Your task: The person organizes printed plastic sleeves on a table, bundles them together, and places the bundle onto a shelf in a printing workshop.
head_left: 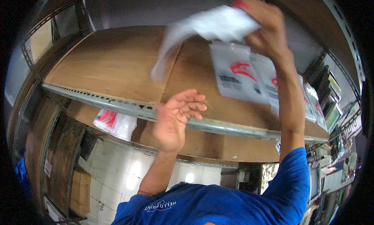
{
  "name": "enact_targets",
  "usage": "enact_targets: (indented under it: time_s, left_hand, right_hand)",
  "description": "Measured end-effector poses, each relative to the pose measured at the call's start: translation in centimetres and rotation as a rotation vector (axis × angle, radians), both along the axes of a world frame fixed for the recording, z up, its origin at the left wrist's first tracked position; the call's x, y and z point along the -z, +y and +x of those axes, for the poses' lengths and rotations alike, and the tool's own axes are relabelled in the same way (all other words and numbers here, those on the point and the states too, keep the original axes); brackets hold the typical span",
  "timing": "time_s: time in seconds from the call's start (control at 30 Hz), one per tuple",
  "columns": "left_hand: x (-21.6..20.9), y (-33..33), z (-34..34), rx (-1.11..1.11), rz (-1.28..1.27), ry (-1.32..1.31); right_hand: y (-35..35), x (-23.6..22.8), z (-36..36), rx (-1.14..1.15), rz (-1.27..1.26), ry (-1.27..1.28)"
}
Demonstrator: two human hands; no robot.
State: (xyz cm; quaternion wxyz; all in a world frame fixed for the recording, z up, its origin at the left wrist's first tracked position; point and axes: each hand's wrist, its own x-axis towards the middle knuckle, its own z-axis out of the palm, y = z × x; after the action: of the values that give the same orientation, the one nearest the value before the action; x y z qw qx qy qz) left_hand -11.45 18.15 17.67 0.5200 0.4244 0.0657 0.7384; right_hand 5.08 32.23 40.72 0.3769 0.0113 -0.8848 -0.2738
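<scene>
High at the right, my right hand is closed on a translucent plastic bag. The bag is blurred by motion and trails out to the left over the shelf; whether it is one bag or several stacked, I cannot tell. My left hand is raised palm up by the front edge of the wooden shelf, its fingers loosely bent and apart, holding nothing. On the right half of that shelf, flat clear plastic bags with red and dark print lie in a row, partly hidden behind my right forearm.
A perforated metal rail edges the shelf. One level down, a bundle of clear bags with red print lies at the left. A cardboard box stands on the tiled floor. Stacked items crowd the far right.
</scene>
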Motion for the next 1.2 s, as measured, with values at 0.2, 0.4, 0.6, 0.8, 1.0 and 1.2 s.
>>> enact_targets:
  time_s: [0.2, 0.4, 0.6, 0.8, 1.0, 1.2]
  left_hand:
    - [2.6, -3.1, 1.7, 0.467, -0.264, -0.572]
    - [8.3, -3.6, 9.8, 1.023, -0.191, -0.542]
    - [17.0, -2.4, 21.1, 1.332, -0.556, -0.197]
    - [21.5, -2.9, 36.8, 1.264, -0.709, 0.697]
    - [26.8, -2.7, 47.8, 1.167, -0.514, 1.158]
    - [32.5, -1.3, 53.4, 1.091, -0.203, 1.487]
  right_hand:
    - [-13.3, 3.8, 17.2, -0.018, -0.181, -0.231]
    - [-24.1, 10.5, 28.9, 0.199, -0.259, -0.035]
    - [-32.6, 17.2, 35.9, 0.475, -0.432, 0.23]
    - [-40.9, 25.5, 44.5, 0.989, -0.659, 0.231]
    - [-48.3, 38.4, 50.8, 1.396, -0.739, 0.442]
    - [-51.3, 50.5, 50.6, 1.569, -0.884, 0.459]
